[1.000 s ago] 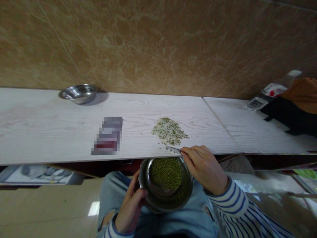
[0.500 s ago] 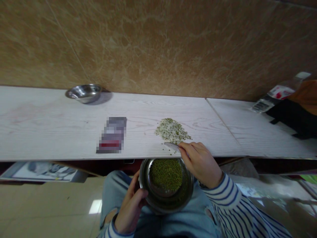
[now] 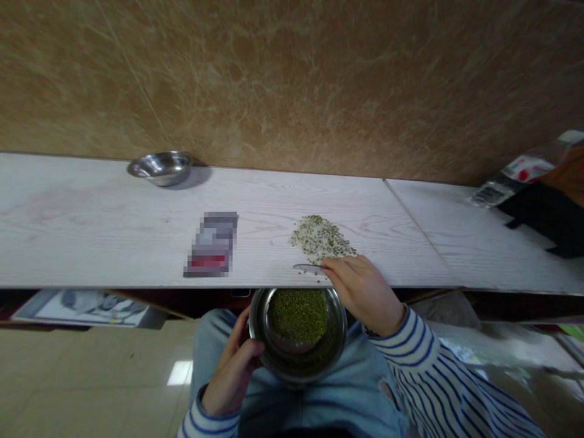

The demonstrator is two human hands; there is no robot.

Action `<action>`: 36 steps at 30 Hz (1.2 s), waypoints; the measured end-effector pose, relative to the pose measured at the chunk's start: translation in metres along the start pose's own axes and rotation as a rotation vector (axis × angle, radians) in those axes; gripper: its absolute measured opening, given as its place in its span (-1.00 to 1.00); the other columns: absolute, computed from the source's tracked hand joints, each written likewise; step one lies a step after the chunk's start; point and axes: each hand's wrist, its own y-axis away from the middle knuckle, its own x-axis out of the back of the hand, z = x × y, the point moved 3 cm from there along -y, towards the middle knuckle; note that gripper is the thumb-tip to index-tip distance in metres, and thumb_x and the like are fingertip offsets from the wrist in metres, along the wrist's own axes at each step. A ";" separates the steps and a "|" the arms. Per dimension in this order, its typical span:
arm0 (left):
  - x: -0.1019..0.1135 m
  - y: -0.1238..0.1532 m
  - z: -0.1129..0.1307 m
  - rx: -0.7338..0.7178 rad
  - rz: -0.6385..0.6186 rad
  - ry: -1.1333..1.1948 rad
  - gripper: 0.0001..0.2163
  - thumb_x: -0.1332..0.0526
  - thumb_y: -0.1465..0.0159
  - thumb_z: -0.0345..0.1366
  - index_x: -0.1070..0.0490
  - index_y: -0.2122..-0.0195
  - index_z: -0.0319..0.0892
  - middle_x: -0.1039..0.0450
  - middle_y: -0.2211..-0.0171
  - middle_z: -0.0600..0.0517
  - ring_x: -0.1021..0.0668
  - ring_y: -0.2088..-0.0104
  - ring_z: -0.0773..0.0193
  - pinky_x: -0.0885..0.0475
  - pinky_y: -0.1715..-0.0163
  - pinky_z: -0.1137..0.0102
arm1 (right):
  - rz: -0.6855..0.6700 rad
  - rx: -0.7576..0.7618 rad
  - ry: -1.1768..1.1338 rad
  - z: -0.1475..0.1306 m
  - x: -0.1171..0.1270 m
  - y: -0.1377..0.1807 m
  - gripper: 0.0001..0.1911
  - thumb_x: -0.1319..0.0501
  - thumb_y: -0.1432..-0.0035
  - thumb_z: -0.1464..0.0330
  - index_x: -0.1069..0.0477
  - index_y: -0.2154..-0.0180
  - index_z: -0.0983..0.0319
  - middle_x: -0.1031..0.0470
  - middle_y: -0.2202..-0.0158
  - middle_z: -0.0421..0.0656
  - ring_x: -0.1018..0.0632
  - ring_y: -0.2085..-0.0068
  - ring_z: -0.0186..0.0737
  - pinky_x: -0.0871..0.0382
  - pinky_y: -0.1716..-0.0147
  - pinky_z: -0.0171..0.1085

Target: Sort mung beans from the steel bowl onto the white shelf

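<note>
My left hand (image 3: pixel 235 368) grips the left rim of a steel bowl (image 3: pixel 298 371), its thumb over the edge. Green mung beans (image 3: pixel 298 315) fill the bottom of this bowl, which sits above my lap just below the table edge. In my right hand (image 3: pixel 362 292) is a slim metal utensil (image 3: pixel 306 268) with a narrow, pointed end; its handle is hidden by the fingers, so I cannot tell if it is a knife or a spoon. Its end lies low by the front edge, among a few loose beans. Just behind is a pile of white rice-like grains mixed with green beans (image 3: pixel 322 237).
A small steel bowl (image 3: pixel 162 169) stands by the wall at the back left. Left of the pile lies a blurred dark flat object (image 3: pixel 212 243). A clear plastic bottle (image 3: pixel 515 176) and a black and orange item (image 3: pixel 552 213) are at the right. An open drawer (image 3: pixel 91 307) juts out below.
My right hand and the utensil have shifted slightly left along the table's front edge. The bowl in my left hand has also moved a little left. The whole view has shifted slightly.
</note>
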 end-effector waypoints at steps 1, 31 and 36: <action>0.000 -0.001 0.002 -0.006 -0.008 -0.005 -0.38 -0.20 0.10 -0.43 -0.29 -0.07 -0.09 -0.48 0.32 0.04 -0.44 0.46 0.29 -0.34 0.55 0.43 | -0.013 0.016 -0.013 -0.001 0.001 0.002 -0.79 -0.01 -0.27 0.39 -0.38 0.15 0.25 -0.51 0.34 -0.09 -0.48 0.27 -0.21 -0.28 0.23 -0.22; -0.018 -0.005 -0.025 0.097 -0.077 0.017 -0.37 -0.21 0.05 -0.40 -0.24 -0.12 -0.05 -0.51 0.24 0.04 -0.45 0.41 0.25 -0.34 0.45 0.38 | -0.016 -0.110 -0.014 0.042 0.001 -0.005 -0.77 0.00 -0.28 0.35 -0.38 0.12 0.22 -0.53 0.24 -0.08 -0.50 0.18 -0.19 -0.28 0.15 -0.18; -0.019 -0.006 -0.025 0.117 -0.080 0.004 -0.33 -0.20 0.05 -0.40 -0.20 -0.16 -0.03 -0.51 0.15 0.02 -0.48 0.31 0.18 -0.33 0.44 0.37 | -0.016 -0.110 -0.018 0.047 -0.002 -0.021 -0.79 -0.02 -0.27 0.37 -0.37 0.13 0.23 -0.53 0.22 -0.09 -0.49 0.17 -0.21 -0.29 0.15 -0.20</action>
